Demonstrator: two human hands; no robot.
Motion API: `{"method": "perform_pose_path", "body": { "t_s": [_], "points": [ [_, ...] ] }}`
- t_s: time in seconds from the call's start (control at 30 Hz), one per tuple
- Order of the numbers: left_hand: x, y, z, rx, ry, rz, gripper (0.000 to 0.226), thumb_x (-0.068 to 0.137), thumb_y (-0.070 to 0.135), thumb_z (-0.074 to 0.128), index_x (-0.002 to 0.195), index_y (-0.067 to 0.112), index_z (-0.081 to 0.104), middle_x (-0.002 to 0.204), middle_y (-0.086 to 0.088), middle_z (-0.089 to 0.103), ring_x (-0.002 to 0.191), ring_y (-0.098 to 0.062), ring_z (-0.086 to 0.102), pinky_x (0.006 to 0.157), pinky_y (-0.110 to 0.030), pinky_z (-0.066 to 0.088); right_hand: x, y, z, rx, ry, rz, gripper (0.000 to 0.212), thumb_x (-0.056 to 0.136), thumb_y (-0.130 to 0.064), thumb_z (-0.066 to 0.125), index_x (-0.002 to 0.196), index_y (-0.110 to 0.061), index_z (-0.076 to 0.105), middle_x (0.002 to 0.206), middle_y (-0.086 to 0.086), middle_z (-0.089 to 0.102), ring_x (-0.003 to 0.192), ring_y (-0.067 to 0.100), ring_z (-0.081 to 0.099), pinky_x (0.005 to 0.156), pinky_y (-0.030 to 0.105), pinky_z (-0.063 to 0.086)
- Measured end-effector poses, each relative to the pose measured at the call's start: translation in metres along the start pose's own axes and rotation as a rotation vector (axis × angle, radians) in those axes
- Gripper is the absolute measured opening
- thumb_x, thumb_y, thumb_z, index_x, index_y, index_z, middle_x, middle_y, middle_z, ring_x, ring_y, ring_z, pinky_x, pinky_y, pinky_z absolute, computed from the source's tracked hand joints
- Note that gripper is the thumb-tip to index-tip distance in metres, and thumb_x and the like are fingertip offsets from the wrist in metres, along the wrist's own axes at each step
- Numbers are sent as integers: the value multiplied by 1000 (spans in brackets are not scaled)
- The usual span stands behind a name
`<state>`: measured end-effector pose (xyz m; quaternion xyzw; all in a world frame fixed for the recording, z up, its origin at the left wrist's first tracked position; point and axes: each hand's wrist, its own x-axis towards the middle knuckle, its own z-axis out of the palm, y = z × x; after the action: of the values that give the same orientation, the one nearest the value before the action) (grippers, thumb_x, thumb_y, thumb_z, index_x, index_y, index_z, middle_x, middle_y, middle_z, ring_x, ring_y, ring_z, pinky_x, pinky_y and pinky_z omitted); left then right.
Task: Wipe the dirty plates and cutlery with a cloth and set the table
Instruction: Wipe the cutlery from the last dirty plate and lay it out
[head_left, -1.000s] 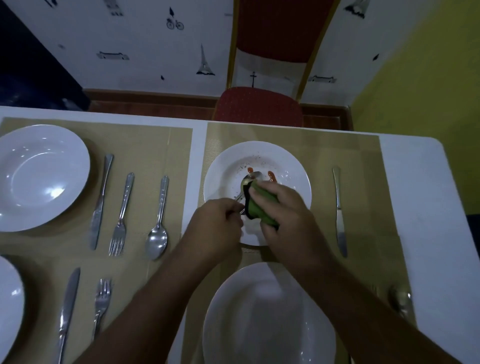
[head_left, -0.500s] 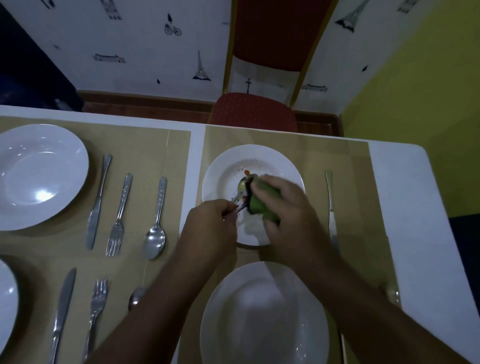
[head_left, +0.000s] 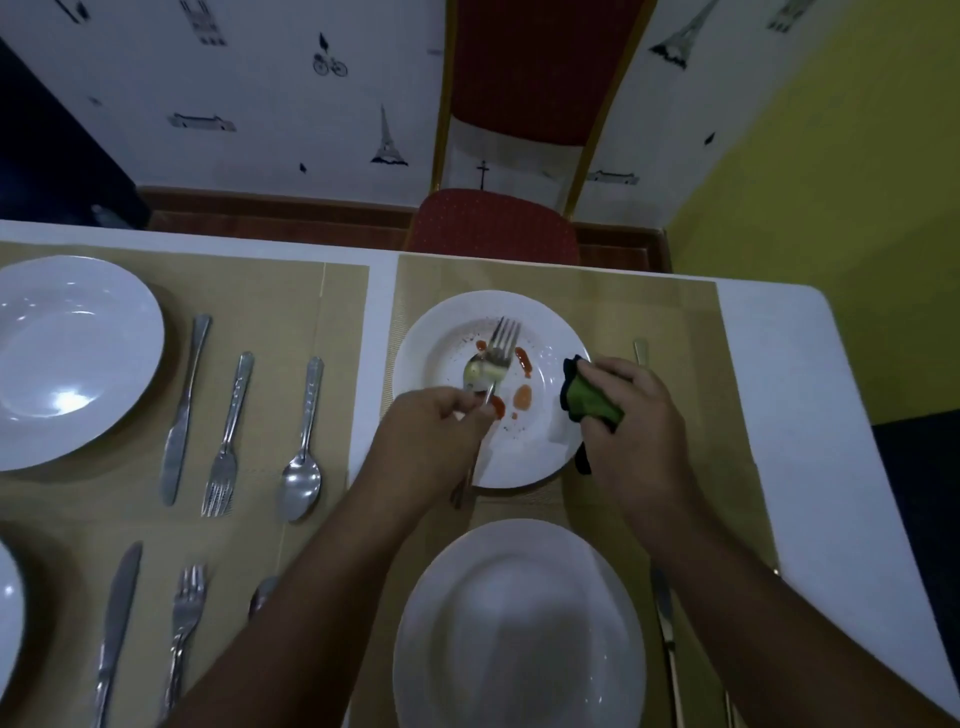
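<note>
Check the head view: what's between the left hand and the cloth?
Head view: the dirty plate's well, with red sauce smears, lies between the left hand and the cloth. The fork and spoon sit farther back.

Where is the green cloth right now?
The green cloth is bunched in the right hand, over the right rim of the dirty plate, at the far right place setting.

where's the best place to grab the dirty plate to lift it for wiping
Probably the near-right rim of the plate, coming in from the right, where the right hand with the cloth already is. The rim there is bare and looks clean; the sauce smears sit in the well, and the left hand holds the fork and spoon over the left side.
</note>
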<state>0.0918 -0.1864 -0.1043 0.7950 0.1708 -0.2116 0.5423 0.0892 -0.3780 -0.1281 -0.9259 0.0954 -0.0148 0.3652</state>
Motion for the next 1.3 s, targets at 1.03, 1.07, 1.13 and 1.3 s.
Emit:
{"method": "perform_pose_path", "body": {
  "t_s": [1.03, 1.07, 1.13, 1.3],
  "points": [
    [18, 67, 216, -745, -242, -344, 18, 100, 4, 55, 107, 10, 70, 80, -6, 64, 70, -14, 59, 75, -31, 48, 9, 155, -106, 167, 3, 80, 53, 79, 7, 58, 126, -18, 62, 128, -3, 51, 112, 0, 43, 89, -7, 26],
    [21, 68, 220, -764, -235, -367, 19, 98, 3, 57, 111, 10, 68, 81, -6, 66, 71, -15, 60, 77, -31, 51, 10, 159, -106, 167, -1, 86, 52, 79, 6, 58, 126, -19, 62, 129, -3, 51, 113, 1, 43, 89, -7, 26],
    [25, 70, 229, -726, -193, -365, 20, 93, 3, 65, 110, 12, 71, 82, -6, 69, 69, -14, 65, 72, -29, 57, 13, 165, -106, 156, -4, 87, 53, 79, 4, 59, 126, -20, 61, 130, -4, 51, 114, 2, 44, 90, -5, 26],
    [39, 65, 254, -413, -26, -232, 10, 84, 16, 80, 91, 21, 75, 85, -3, 76, 77, -17, 71, 70, -30, 61, 21, 180, -108, 119, -21, 32, 53, 79, 4, 60, 127, -17, 60, 130, 0, 51, 117, 6, 45, 91, -5, 25]
  ]
}}
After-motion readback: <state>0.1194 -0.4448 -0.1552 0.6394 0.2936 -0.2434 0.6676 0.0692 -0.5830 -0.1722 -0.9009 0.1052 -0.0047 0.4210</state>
